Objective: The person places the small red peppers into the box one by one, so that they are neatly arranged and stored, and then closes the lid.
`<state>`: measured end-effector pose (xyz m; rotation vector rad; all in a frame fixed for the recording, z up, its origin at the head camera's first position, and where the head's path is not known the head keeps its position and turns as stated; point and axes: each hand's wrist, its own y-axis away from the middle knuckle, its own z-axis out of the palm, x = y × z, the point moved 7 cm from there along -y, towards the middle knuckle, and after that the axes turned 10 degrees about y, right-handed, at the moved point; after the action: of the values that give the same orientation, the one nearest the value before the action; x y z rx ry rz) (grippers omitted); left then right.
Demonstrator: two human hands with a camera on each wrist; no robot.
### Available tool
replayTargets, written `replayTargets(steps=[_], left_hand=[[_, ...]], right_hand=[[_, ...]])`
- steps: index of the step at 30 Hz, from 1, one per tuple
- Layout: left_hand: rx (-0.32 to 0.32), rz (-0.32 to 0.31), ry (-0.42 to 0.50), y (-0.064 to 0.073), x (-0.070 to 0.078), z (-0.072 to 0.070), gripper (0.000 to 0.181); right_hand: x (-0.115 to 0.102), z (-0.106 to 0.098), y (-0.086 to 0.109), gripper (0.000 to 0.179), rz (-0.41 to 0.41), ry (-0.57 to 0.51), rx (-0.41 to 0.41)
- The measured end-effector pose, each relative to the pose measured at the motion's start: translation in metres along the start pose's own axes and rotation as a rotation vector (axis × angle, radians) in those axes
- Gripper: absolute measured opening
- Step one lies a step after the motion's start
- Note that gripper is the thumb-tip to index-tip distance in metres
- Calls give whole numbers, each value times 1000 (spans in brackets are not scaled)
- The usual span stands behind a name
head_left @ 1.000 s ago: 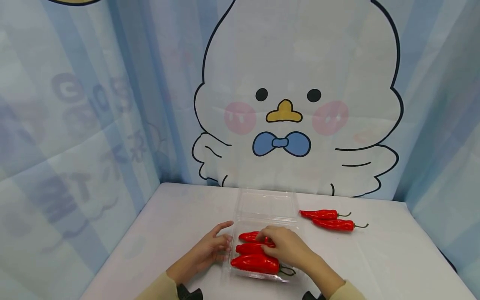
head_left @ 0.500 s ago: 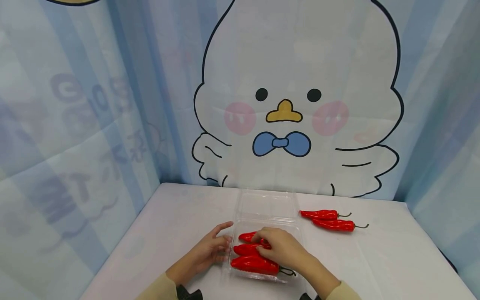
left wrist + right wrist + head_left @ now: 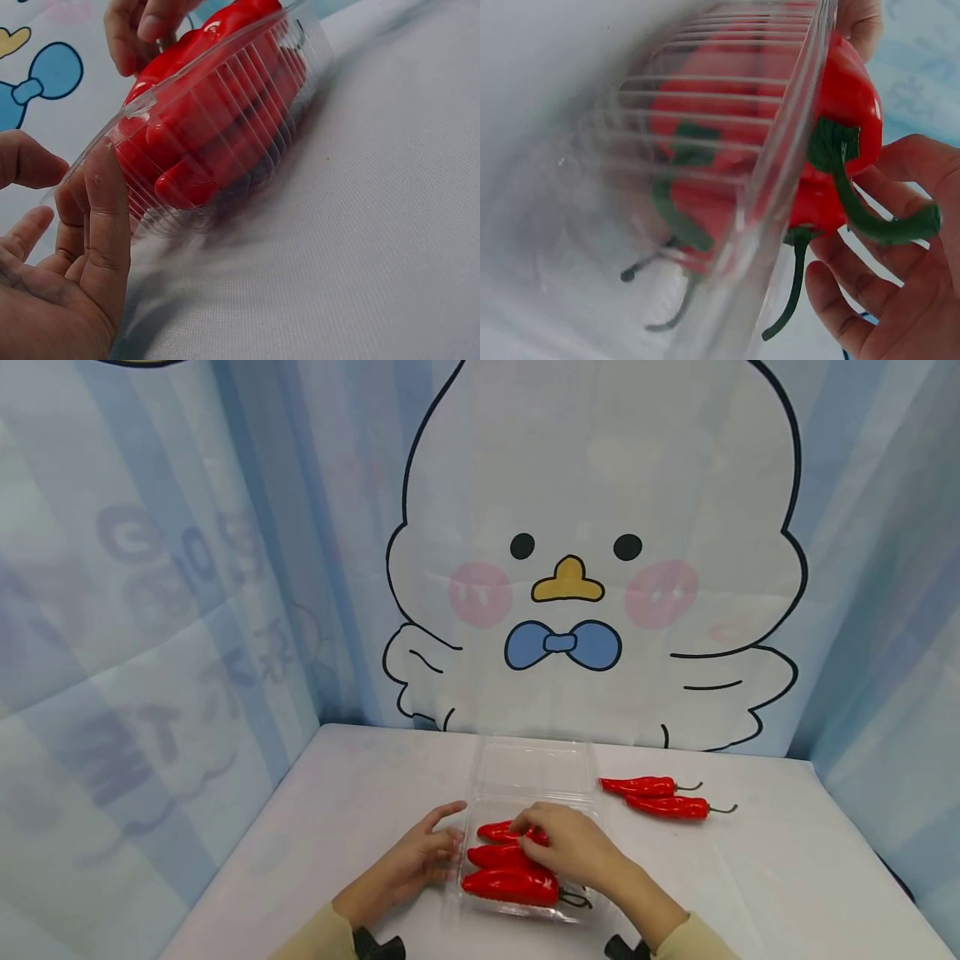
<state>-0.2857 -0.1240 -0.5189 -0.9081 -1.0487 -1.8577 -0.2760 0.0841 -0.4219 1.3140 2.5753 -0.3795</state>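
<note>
Pale-blue striped cloth curtains point(image 3: 142, 660) stand L, R & behind the white-covered table point(image 3: 337, 802); back panel has a big white cartoon bird point(image 3: 592, 485) w/ yellow beak & blue bow tie.

Mid-table on my head feed: three glossy red long-bodied peppers on top in a clear ribbed plastic clamshell box point(image 3: 522, 910). Front pepper point(image 3: 510, 886), middle pepper point(image 3: 497, 857) & rear pepper point(image 3: 495, 832) lie crosswise, long axes L–R & approx parallel, tips L, stem ends R. Thru the box wall my L wrist cam gets lower peppers point(image 3: 187, 187) too, exact no. unclear. R wrist cam has curved green stems point(image 3: 885, 229), some above the rim, others behind the wall.

Left hand point(image 3: 416, 860) is at the box's L edge, fingertips touching the rim, index stretched out, other fingers loosely bent. Right hand point(image 3: 573, 842) arches over the rear & middle peppers, fingers bent; can't tell if it's pinching one.

Clear lid point(image 3: 534, 767) is open, laid back on the far side. R of it, outside the box: far loose pepper point(image 3: 637, 786) & near loose pepper point(image 3: 669, 807), side by side, also tips L, stems R. Pale yellow sleeves point(image 3: 318, 937) at bottom, w/ black wrist pieces point(image 3: 378, 946).
</note>
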Motion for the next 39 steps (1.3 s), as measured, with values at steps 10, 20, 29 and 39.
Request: replayTargets(steps=[10,20,29,39], left_hand=[[-2,-2,7,1,1,1,74],[-2,0,9,1,1,0,74],[-2,5,1,2,2,1,75],[-7,8,0,2,1,2,76]], right_hand=[[10,-12,1,17,4,31,33],[26,-24,3,16,55,64,61],[53,-35,9,15,157,90,83],[76,-42,28,15,229,133,106]])
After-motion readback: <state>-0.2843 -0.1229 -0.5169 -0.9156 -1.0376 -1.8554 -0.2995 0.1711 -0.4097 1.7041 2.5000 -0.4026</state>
